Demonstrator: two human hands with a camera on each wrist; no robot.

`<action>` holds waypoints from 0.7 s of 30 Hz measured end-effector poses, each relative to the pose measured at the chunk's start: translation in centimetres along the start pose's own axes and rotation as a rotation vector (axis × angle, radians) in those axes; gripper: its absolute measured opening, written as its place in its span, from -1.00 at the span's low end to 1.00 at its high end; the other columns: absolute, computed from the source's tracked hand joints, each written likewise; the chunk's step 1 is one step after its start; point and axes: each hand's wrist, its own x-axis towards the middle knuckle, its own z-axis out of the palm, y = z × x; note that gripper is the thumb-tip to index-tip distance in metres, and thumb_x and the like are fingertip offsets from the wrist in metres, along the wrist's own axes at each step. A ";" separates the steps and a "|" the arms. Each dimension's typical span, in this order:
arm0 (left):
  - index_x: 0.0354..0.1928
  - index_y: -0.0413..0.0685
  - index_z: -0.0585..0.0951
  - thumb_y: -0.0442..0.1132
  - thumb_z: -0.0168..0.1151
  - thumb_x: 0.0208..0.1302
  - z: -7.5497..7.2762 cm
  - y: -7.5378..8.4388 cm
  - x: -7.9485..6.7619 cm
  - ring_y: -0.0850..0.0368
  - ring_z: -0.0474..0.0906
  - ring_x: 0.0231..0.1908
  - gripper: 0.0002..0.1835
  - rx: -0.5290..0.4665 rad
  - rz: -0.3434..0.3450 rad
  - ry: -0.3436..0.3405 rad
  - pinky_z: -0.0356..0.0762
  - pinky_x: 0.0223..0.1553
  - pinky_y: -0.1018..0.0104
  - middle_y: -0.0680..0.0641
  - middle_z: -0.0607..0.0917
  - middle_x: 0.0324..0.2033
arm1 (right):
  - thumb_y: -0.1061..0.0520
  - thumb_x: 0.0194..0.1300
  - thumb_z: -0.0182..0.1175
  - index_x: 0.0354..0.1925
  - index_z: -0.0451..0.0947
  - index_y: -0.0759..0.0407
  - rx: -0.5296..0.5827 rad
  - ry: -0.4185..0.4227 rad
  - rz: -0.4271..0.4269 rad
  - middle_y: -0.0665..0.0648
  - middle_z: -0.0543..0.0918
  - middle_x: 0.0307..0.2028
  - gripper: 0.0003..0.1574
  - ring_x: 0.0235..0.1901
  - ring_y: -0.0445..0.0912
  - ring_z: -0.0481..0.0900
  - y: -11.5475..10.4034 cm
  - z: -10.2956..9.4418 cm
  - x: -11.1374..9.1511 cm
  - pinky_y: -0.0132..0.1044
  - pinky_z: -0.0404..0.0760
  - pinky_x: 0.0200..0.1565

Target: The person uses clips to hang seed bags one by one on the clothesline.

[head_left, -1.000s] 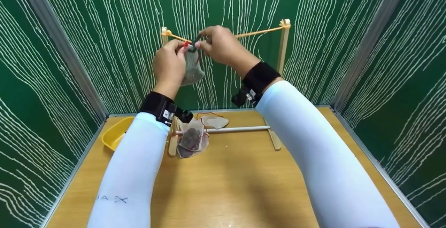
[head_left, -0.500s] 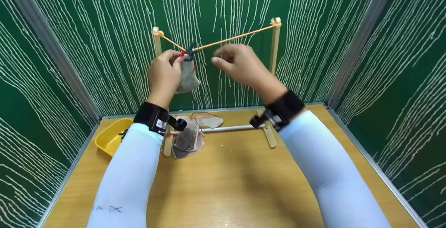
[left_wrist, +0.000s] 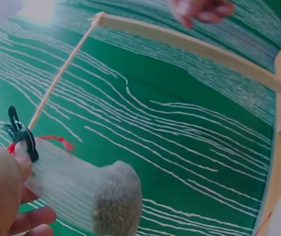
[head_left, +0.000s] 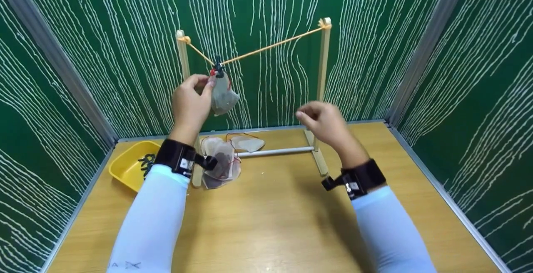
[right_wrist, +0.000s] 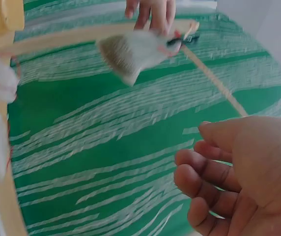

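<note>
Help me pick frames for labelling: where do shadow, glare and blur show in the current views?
Head view: soft dark shadows on the table, with a faint sheen low in the picture; left wrist view: bright glare at top left, and the right hand looks soft; right wrist view: the hanging bag is smeared, the near hand clearer.
</note>
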 end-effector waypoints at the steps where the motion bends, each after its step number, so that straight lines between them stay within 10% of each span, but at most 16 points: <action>1: 0.21 -0.06 0.80 -0.08 0.37 0.68 -0.1 -0.4 -0.3 -0.02 0.83 0.08 -0.72 -0.006 0.003 0.006 0.79 0.18 0.06 -0.10 0.89 0.13 | -0.01 0.69 0.34 0.14 0.79 0.16 0.002 -0.002 0.019 0.20 0.85 -0.15 -0.69 -0.22 0.07 0.78 0.9 0.2 -0.4 -0.28 0.77 -0.24; 10: 0.25 -0.07 0.80 -0.03 0.34 0.69 -2.1 -6.2 -3.2 -0.11 0.77 0.07 -0.66 0.063 -0.120 -0.050 0.74 0.16 -0.04 -0.16 0.87 0.11 | -0.01 0.72 0.31 0.16 0.81 0.21 -0.016 -0.054 0.179 0.24 0.86 -0.06 -0.65 -0.11 0.06 0.75 7.6 1.7 -3.3 -0.18 0.74 -0.11; 21: 0.40 -0.36 0.61 -0.09 0.09 0.76 -6.6 -16.4 -5.2 -0.36 0.66 0.23 -0.51 0.398 -0.472 -0.512 0.67 0.28 -0.25 -0.43 0.70 0.31 | 0.07 0.75 0.23 0.25 0.70 0.28 -0.023 -0.259 0.470 0.30 0.78 0.14 -0.65 0.10 0.14 0.69 12.5 3.3 -4.7 0.04 0.74 0.17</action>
